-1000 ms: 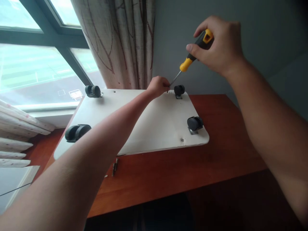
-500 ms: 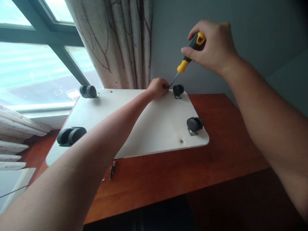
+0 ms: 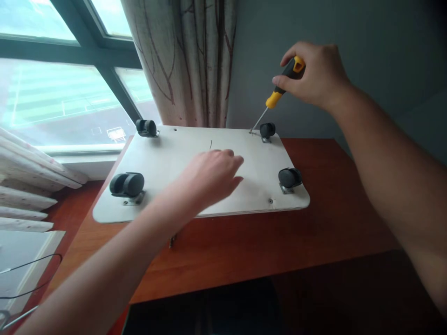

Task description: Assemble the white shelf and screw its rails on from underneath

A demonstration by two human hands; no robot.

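Note:
My right hand (image 3: 316, 74) grips a yellow-and-black screwdriver (image 3: 275, 96) by its handle. The shaft slants down to the left, and its tip meets a small screw (image 3: 250, 131) at the far edge of a white board (image 3: 195, 139). Over the middle of that board is my left hand (image 3: 218, 174), thumb and forefinger apart, the other fingers curled; nothing shows between them. Black twin-wheel casters are fixed near the corners: far right (image 3: 267, 130), near right (image 3: 289, 177), far left (image 3: 146, 128) and near left (image 3: 127, 185).
The board lies on a reddish wooden table (image 3: 237, 246). Loose screws (image 3: 172, 240) rest near its front edge, partly behind my left forearm. A curtain (image 3: 195, 70) and a window (image 3: 66, 93) stand behind. Screw holes (image 3: 270, 201) mark the board.
My left hand has come away from the screwdriver tip and moved nearer over the board. The screw at the tip now shows. The view has shifted slightly; the right hand keeps its grip.

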